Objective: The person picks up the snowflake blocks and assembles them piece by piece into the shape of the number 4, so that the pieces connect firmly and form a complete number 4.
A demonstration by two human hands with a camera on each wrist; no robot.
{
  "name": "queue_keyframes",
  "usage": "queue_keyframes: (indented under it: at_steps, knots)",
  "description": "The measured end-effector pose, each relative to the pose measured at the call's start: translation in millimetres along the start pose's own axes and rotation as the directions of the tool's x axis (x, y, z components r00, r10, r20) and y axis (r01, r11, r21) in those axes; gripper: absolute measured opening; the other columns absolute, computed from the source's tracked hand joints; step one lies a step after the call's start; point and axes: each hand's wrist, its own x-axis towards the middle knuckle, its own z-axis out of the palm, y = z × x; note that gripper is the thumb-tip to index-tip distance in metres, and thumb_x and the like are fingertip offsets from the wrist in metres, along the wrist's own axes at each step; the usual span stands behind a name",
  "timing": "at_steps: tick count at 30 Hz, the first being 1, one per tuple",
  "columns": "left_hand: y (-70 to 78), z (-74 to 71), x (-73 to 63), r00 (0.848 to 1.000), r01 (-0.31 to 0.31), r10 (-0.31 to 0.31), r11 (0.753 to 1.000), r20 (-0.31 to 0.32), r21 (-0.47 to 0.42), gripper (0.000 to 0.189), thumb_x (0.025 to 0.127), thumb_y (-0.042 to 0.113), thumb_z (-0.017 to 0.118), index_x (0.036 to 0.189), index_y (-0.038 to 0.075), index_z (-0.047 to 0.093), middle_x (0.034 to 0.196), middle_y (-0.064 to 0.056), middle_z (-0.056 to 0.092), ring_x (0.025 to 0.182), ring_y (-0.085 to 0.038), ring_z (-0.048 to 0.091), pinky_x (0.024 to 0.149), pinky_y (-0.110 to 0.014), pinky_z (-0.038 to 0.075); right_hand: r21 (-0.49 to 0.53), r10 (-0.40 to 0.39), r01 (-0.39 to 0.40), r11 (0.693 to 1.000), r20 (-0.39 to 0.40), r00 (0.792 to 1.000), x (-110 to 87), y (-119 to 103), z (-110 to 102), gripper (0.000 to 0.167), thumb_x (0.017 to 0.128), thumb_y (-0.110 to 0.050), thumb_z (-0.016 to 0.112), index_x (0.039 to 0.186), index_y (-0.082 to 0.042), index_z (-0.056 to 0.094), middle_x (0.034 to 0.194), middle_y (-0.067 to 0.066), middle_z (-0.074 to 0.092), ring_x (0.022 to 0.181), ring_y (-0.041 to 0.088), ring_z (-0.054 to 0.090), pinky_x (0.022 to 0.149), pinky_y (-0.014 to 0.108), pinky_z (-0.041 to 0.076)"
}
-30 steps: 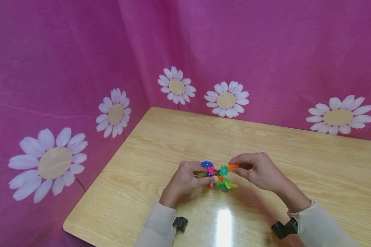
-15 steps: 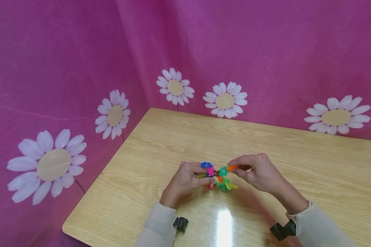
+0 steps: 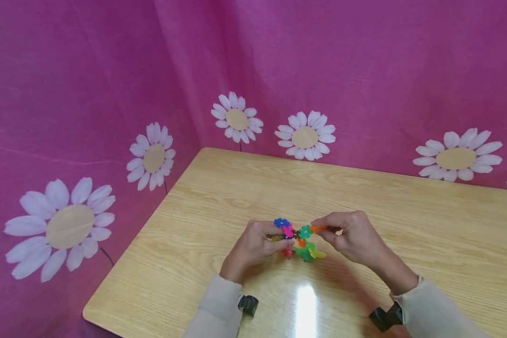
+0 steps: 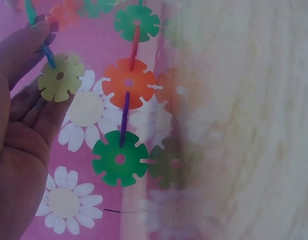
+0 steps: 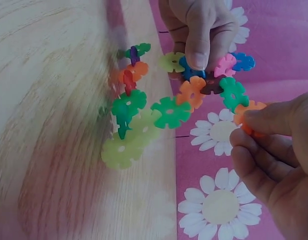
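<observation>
Notched plastic flower discs in several colours are joined in a branching chain above the table. My left hand pinches a dark blue disc in the chain, thumb on its near face. Beside that, a pink disc and a bright blue disc stick out. My right hand pinches an orange disc between thumb and fingers; its edge meets a teal-green disc, and my fingers hide part of it. Lower down hang green discs and yellow-green discs.
The wooden table lies under both hands, with a bright light reflection near the front. A pink curtain printed with large daisies stands along the back and left edges. Each wrist carries a black camera.
Both hands keep their grips and stay nearly in place. The joined discs shift slightly, and the head view has drifted a little to the right.
</observation>
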Motion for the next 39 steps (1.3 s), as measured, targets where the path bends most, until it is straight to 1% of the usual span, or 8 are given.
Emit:
queue_keyframes:
  at_steps: [5, 9, 15, 19, 24, 28, 35, 39]
  knots:
    - [-0.9, 0.5, 0.1, 1.0, 0.004, -0.004, 1.0, 0.011, 0.0, 0.014, 0.088, 0.018, 0.079, 0.076, 0.011, 0.077, 0.068, 0.008, 0.057, 0.061, -0.004, 0.044, 0.053, -0.02, 0.036, -0.007, -0.018, 0.018, 1.0, -0.013, 1.0, -1.4, 0.1, 1.5, 0.03, 0.074, 0.015, 0.076, 0.093, -0.007, 0.08, 0.083, -0.002, 0.073, 0.065, 0.003, 0.06, 0.054, 0.023, 0.051]
    - [-1.5, 0.9, -0.2, 1.0, -0.001, 0.001, 1.0, 0.019, -0.014, 0.017, 0.089, 0.016, 0.078, 0.074, 0.009, 0.074, 0.066, 0.003, 0.054, 0.06, -0.006, 0.043, 0.052, -0.02, 0.035, -0.022, -0.034, 0.033, 0.999, -0.022, 0.999, -2.0, -0.1, 3.3, 0.03, 0.074, 0.016, 0.076, 0.092, -0.006, 0.079, 0.083, -0.001, 0.074, 0.064, 0.003, 0.06, 0.053, 0.022, 0.051]
    - [-0.6, 0.9, 0.5, 1.0, -0.006, 0.007, 1.0, 0.018, -0.019, 0.016, 0.09, 0.017, 0.077, 0.076, 0.008, 0.075, 0.068, 0.004, 0.056, 0.061, -0.01, 0.045, 0.054, -0.019, 0.037, -0.046, -0.046, 0.044, 0.998, -0.038, 0.998, -1.7, -0.3, 4.1, 0.029, 0.074, 0.016, 0.076, 0.092, -0.006, 0.08, 0.083, 0.0, 0.074, 0.061, 0.001, 0.058, 0.051, 0.019, 0.049]
    - [0.0, 0.1, 0.2, 1.0, -0.005, 0.005, 1.0, 0.012, -0.005, 0.016, 0.091, 0.017, 0.076, 0.077, 0.009, 0.076, 0.069, 0.004, 0.057, 0.062, -0.011, 0.046, 0.055, -0.019, 0.039, -0.038, -0.043, 0.042, 0.998, -0.016, 0.999, 0.1, 0.1, 3.5, 0.029, 0.075, 0.016, 0.074, 0.093, -0.007, 0.08, 0.083, 0.0, 0.074, 0.058, 0.0, 0.052, 0.051, 0.022, 0.05]
    - [-0.3, -0.1, -1.1, 1.0, 0.013, -0.013, 1.0, 0.016, 0.004, 0.019, 0.092, 0.019, 0.075, 0.076, 0.008, 0.075, 0.068, 0.002, 0.056, 0.062, -0.011, 0.045, 0.055, -0.019, 0.038, -0.004, -0.007, 0.007, 1.0, 0.015, 1.0, 1.1, 0.0, 3.6, 0.027, 0.076, 0.014, 0.074, 0.094, -0.006, 0.079, 0.084, 0.0, 0.074, 0.061, 0.002, 0.057, 0.053, 0.024, 0.051]
    - [-0.6, 0.2, -1.7, 1.0, 0.017, -0.017, 1.0, 0.023, -0.002, 0.023, 0.092, 0.019, 0.075, 0.073, 0.005, 0.073, 0.065, 0.0, 0.054, 0.06, -0.012, 0.044, 0.054, -0.02, 0.036, 0.002, 0.012, -0.012, 1.0, 0.013, 1.0, 0.6, -0.5, 4.9, 0.027, 0.076, 0.015, 0.075, 0.093, -0.005, 0.079, 0.084, 0.002, 0.074, 0.063, 0.003, 0.06, 0.051, 0.023, 0.05]
    - [0.1, 0.1, 0.0, 1.0, 0.003, -0.003, 1.0, 0.021, -0.004, 0.01, 0.092, 0.016, 0.074, 0.086, 0.01, 0.079, 0.074, 0.005, 0.066, 0.063, -0.013, 0.049, 0.057, -0.02, 0.042, -0.016, 0.011, -0.012, 1.0, -0.018, 1.0, 0.1, -1.2, 6.1, 0.027, 0.075, 0.017, 0.074, 0.091, -0.004, 0.079, 0.083, 0.003, 0.074, 0.064, 0.004, 0.063, 0.049, 0.022, 0.049]
    - [0.7, 0.6, 1.3, 1.0, 0.007, -0.007, 1.0, 0.027, -0.012, 0.012, 0.093, 0.016, 0.074, 0.084, 0.009, 0.079, 0.071, 0.003, 0.063, 0.062, -0.014, 0.048, 0.056, -0.02, 0.041, -0.022, 0.019, -0.019, 1.0, -0.006, 1.0, -0.3, 0.6, 3.4, 0.027, 0.075, 0.015, 0.075, 0.092, -0.005, 0.079, 0.083, 0.002, 0.074, 0.063, 0.003, 0.061, 0.05, 0.022, 0.049]
